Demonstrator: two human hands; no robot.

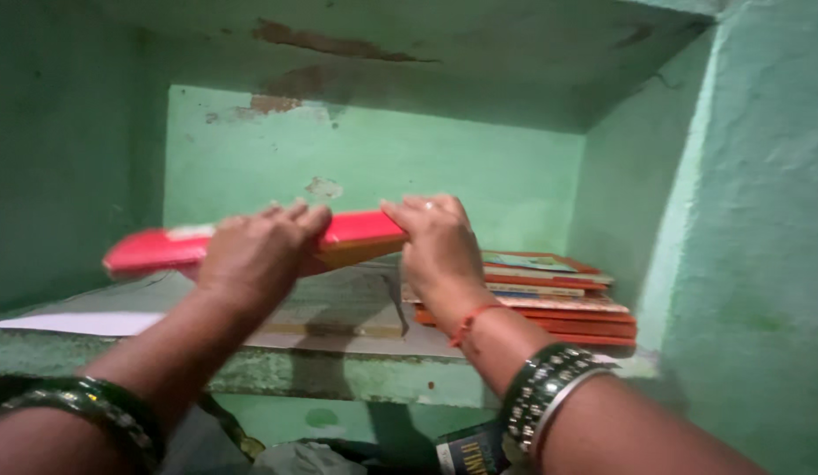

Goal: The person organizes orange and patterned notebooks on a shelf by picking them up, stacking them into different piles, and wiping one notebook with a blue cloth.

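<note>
I'm looking down past two forearms wearing dark bangles, both reaching up into a green wall niche. The left hand is curling over the top edge of a red book, fingers bent and pressed against it, thumb hidden behind. The right hand is gripping the same book near its right end, fingers folded over the top — a ring is showing on one finger and a red thread is circling the wrist. The book is hanging flat and slightly tilted in the air, just above the shelf, blurred along its left part.

Beneath it, a sheet of printed paper is lining the ledge, and a white sheet is lying at the left edge. Farther right, against the niche's side wall, a stack of thin books with orange and red covers is lying flat — touching the right wrist's side, or nearly; I can't tell which. Peeling patches are marking the ceiling above.
</note>
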